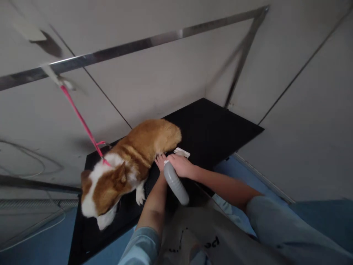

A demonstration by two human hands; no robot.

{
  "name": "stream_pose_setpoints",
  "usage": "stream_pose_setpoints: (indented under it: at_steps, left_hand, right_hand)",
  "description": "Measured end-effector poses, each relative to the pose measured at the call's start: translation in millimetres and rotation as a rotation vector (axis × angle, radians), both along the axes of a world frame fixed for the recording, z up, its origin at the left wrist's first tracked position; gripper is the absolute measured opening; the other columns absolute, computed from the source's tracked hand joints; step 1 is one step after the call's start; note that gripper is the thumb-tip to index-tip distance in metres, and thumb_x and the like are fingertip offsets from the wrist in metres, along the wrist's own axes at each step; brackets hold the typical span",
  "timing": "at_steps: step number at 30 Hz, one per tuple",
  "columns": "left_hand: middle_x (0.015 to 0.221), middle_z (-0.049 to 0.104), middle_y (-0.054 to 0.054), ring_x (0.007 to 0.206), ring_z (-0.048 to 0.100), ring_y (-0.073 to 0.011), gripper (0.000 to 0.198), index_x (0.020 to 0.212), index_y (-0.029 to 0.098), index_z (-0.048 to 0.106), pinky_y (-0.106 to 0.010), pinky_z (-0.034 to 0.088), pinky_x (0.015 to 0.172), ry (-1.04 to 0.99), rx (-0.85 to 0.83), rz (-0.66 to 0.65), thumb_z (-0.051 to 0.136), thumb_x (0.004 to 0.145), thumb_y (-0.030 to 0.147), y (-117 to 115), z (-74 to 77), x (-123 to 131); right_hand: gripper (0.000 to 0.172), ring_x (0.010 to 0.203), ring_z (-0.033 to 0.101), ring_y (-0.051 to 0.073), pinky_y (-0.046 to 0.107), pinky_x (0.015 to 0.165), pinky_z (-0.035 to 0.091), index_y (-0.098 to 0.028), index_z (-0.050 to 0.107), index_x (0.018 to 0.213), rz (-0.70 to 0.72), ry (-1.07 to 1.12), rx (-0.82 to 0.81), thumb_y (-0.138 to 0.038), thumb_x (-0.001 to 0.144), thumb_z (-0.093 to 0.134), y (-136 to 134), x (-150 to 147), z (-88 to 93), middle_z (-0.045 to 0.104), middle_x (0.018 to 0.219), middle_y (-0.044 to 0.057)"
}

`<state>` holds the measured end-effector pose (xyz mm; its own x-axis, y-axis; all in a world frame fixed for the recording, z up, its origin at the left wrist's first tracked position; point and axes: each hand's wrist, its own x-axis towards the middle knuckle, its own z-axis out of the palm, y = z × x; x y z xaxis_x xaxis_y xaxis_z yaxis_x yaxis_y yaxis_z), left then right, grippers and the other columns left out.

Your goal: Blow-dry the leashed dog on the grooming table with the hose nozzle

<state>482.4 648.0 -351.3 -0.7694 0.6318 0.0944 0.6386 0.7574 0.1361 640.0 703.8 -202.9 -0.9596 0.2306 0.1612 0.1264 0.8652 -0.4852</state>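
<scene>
A brown-and-white dog [149, 141] lies on a black table [209, 125], its head hanging toward the near left edge. My left hand [160, 162] rests against the dog's flank near the hind leg, fingers stretched out and spread. Close beside it, my right hand [180, 165] is closed around the end of a grey ribbed hose [176, 186]. That hose curves down toward my body. A flat white piece [182, 152] shows just beyond my right hand; whether it joins the hose, I cannot tell.
A pink leash [81, 119] runs from the dog's neck up to a metal bar [154, 40] above the table. A metal post [242, 62] stands at the table's far right. Pale walls enclose the back and right; a cable [35, 158] hangs at left above blue floor [41, 235].
</scene>
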Motion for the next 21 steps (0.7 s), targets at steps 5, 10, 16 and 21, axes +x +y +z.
stream_pose_setpoints:
  at_steps: [5, 10, 16, 21]
  left_hand:
    - [0.136, 0.063, -0.031, 0.137, 0.053, -0.0414, 0.051, 0.131, -0.001, 0.065, -0.059, 0.036, 0.121, 0.074, 0.013, 0.014, 0.048, 0.097, 0.033, 1, 5.6, 8]
    - [0.139, 0.063, -0.03, 0.138, 0.053, -0.0408, 0.057, 0.137, -0.001, 0.062, -0.058, 0.035, 0.121, 0.107, 0.05, 0.003, 0.048, 0.094, 0.033, 2, 2.1, 10]
    - [0.137, 0.062, -0.031, 0.132, 0.056, -0.0414, 0.059, 0.138, -0.003, 0.06, -0.058, 0.038, 0.117, 0.107, 0.054, -0.009, 0.045, 0.094, 0.034, 0, -1.0, 8]
    - [0.131, 0.065, -0.031, 0.129, 0.056, -0.0423, 0.058, 0.133, -0.002, 0.063, -0.06, 0.038, 0.116, 0.12, 0.075, -0.013, 0.045, 0.093, 0.035, 1, -4.0, 8]
  right_hand:
    - [0.03, 0.114, 0.07, 0.03, 0.036, 0.096, 0.052, -0.007, 0.062, 0.128, -0.421, -0.188, 0.049, -0.012, 0.098, 0.061, 104, 15, 17.4, 0.07, 0.128, 0.023]
    - [0.03, 0.119, 0.067, 0.029, 0.034, 0.095, 0.051, -0.011, 0.06, 0.13, -0.447, -0.126, 0.029, -0.016, 0.101, 0.058, 92, 44, 16.3, 0.069, 0.131, 0.019]
    - [0.024, 0.098, 0.071, 0.029, 0.034, 0.083, 0.05, -0.017, 0.062, 0.118, -0.496, -0.108, -0.041, -0.018, 0.094, 0.065, 72, 83, 20.2, 0.074, 0.113, 0.016]
    - [0.024, 0.118, 0.067, 0.031, 0.042, 0.103, 0.051, -0.014, 0.063, 0.118, -0.762, 0.015, -0.016, -0.015, 0.095, 0.058, 129, 108, 1.3, 0.071, 0.126, 0.021]
